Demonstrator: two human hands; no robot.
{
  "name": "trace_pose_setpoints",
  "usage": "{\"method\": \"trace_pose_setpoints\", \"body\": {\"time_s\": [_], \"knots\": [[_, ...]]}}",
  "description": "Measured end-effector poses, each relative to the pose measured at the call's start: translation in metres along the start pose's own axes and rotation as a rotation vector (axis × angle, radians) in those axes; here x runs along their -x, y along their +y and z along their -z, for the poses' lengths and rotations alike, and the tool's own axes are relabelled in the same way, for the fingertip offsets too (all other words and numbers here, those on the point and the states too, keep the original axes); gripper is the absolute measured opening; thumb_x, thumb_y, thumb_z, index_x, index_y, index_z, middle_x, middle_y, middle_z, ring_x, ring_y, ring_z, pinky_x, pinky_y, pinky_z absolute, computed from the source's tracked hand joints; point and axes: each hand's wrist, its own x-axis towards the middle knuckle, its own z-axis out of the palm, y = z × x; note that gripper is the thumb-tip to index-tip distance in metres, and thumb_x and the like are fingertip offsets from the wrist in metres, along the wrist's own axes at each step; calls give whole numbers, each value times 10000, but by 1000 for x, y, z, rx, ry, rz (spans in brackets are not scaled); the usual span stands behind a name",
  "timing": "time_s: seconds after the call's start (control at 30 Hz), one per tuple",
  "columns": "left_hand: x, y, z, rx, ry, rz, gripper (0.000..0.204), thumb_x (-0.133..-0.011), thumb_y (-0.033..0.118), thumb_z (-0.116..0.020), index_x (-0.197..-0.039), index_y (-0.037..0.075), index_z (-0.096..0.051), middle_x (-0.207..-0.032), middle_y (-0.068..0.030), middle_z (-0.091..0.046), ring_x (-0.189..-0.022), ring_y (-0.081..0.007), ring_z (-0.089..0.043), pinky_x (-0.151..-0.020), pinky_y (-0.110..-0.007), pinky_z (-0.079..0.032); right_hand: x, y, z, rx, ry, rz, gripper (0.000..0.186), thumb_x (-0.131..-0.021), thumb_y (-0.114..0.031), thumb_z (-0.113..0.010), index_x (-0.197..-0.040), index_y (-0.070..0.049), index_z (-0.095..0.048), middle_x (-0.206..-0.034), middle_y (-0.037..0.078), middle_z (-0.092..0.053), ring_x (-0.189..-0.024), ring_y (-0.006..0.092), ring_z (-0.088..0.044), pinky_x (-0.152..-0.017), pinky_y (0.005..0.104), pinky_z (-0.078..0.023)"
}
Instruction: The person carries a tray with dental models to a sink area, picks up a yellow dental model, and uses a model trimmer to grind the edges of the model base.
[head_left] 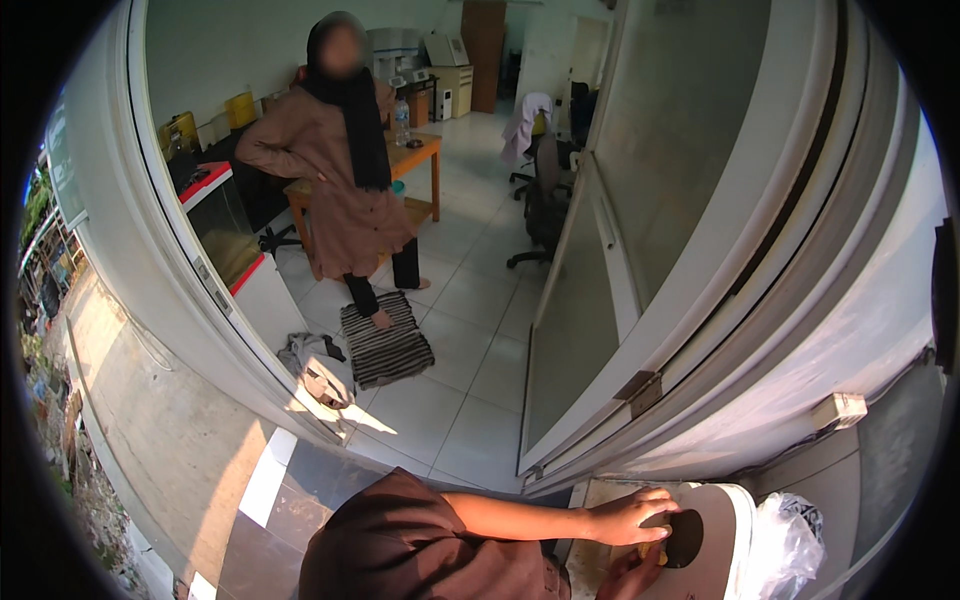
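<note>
At the holed container point(724, 530), both hands point(632, 518)

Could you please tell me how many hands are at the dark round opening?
2: the left hand at the opening's upper left, and the right hand, in shadow, at its lower left. None seem hidden.

In the upper left of the frame, a person in a long brown top point(335, 225) stands before a wooden table point(422, 153) bearing a clear plastic bottle point(402, 120); below lies a striped mat point(388, 340); a red-trimmed glass tank point(207, 184) sits further left; a black office chair point(546, 200) stands near upper centre, beside a framed glass door point(690, 130).
</note>
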Motion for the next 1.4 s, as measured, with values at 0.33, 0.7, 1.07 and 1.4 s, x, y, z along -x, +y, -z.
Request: {"method": "trace_pose_setpoints", "body": {"time_s": [0.33, 0.7, 1.07, 1.4], "knots": [[4, -34, -18, 155, -47, 41, 289, -951, 226, -614, -1121, -5, -644, -1005, -184, -685, -942, -343, -659, -852, -398, -514, -5, 10, 1, 72, -38, 107, 190, -964, -250, -566, -825, -122, -545, -624, -44, -426, -481, 58, -347, -434, 225, -256], [-18, -32, -5, 150, -97, 42, 195, -879, 149, -659, -822, -22, -585, -698, -188, -609, -659, -347, -605, -610, -417, -464, -4, 14, 2, 113, -81, 171, 199, -971, -272, -571, -858, -110, -554, -624, -44, -416, -487, 64, -358, -445, 229, -262], [-16, -33, -11, 44, -65, 64, 174, -872, 145, -599, -823, -22, -588, -740, -219, -633, -748, -396, -637, -668, -463, -488, -39, 47, 29, 172, -98, 203, 256, -957, -336, -585, -1036, -96, -542, -841, -61, -462, -674, 27, -374, -550, 189, -293], [-24, -32, -13, 72, -133, 172, 206, -888, 181, -585, -850, -22, -590, -740, -218, -627, -729, -391, -623, -679, -456, -480, -28, 38, 12, 139, -28, 276, 278, -987, -337, -538, -988, -59, -546, -782, -24, -480, -621, 65, -393, -520, 223, -280]]}}
